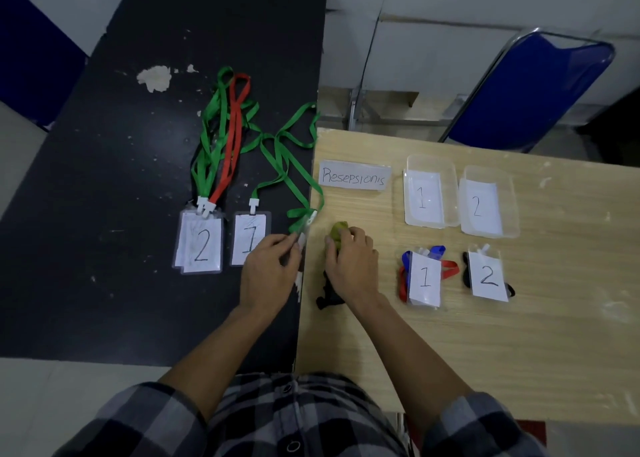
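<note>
Left hand (268, 269) pinches a clear badge holder (302, 236), seen edge-on, right at the seam where the black table (138, 144) meets the wooden table (450, 352). Its green lanyard (284, 165) runs up from the clip and loops across the black top.

Right hand (351, 264) sits just beside it on the wood, fingers curled over a yellow-green bundle (338, 232); I can't tell what it is. A black strap-like item (329, 295) pokes out under the wrist.

On the black table, left of the hands:
- a badge marked 1 (249, 238), touching the left hand's knuckles
- a badge stack marked 2 (201, 245), on green lanyards and one red lanyard (235, 127)

On the wooden table:
- a paper label reading "Resepsionis" (354, 176), above the right hand
- two clear trays, tray 1 (412, 165) and tray 2 (512, 193), side by side
- below them, a card marked 1 (425, 276) on blue and red lanyards
- a card marked 2 (487, 276) on a black lanyard

A blue chair (530, 89) stands behind the wooden table.
</note>
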`<state>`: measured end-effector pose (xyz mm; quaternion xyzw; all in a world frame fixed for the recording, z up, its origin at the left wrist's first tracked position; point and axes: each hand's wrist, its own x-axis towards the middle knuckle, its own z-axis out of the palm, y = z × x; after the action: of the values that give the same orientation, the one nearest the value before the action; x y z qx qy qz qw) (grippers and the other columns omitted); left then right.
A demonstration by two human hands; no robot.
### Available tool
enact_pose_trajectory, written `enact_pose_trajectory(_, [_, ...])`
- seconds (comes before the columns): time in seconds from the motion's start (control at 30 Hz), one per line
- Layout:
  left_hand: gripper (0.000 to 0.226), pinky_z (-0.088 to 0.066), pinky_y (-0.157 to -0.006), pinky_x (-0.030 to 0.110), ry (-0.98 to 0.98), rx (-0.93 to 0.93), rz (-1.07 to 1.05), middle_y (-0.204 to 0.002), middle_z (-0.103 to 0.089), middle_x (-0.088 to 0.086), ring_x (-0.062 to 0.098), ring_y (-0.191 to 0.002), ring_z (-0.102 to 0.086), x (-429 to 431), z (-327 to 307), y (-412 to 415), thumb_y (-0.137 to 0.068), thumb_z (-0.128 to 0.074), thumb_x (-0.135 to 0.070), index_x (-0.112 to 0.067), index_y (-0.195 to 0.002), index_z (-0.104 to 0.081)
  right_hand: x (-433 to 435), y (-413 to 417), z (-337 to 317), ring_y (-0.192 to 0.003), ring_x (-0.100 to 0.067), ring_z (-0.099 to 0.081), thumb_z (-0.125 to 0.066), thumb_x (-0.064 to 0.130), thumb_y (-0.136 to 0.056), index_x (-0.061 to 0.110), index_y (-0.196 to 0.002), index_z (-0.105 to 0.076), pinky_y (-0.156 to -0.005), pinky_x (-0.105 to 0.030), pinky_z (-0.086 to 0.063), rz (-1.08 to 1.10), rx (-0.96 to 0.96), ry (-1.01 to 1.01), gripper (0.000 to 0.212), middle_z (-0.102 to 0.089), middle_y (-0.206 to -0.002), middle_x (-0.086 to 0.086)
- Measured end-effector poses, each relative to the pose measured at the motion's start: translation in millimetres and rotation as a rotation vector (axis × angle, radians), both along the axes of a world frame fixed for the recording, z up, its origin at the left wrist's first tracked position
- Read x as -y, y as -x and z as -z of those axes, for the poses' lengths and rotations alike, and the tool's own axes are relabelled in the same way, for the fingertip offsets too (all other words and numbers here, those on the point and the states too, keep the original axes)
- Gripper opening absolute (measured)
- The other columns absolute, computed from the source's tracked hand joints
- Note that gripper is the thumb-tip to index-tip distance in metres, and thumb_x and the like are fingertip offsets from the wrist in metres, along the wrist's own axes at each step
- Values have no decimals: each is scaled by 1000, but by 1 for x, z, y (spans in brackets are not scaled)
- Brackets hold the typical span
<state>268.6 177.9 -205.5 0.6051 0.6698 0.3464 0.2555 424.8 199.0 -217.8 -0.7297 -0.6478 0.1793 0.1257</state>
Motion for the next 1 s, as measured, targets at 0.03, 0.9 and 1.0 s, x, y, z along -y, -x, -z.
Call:
enact_pose_trajectory(0.03, [27,-49,-72,14,-49,-55,38,-105,-69,-4,5,-80,-62,0,-3,-1,-95,-63,-21,-14,-119,-73,1,6,-5,-105,-20,-54,-36,48,-103,19,-118,-61,-87,-38,-45,35,-92,-36,41,-60,-115,-2])
enact_pose_trajectory(0.9, [18,-53,-74,17,-114,572,191,-96,-71,-9,1,-87,-67,-115,-198,25,-98,-62,-15,-33,-99,-63,-109,-1,-197,-108,-21,-64,-51,7,-99,21,-118,-66,-85,-34,-54,36,-1171,-186,27,-71,-115,5])
enact_pose_trajectory(1.0, [16,-54,-75,20,-168,617,220,-94,-72,-9,4,-87,-67,-130,-230,26,-98,-62,-15,-31,-99,-65,-123,3,-228,-121,-11,-60,-59,9,-97,28,-134,-57,-96,-30,-52,-186,-1139,-151,42,-67,-124,17])
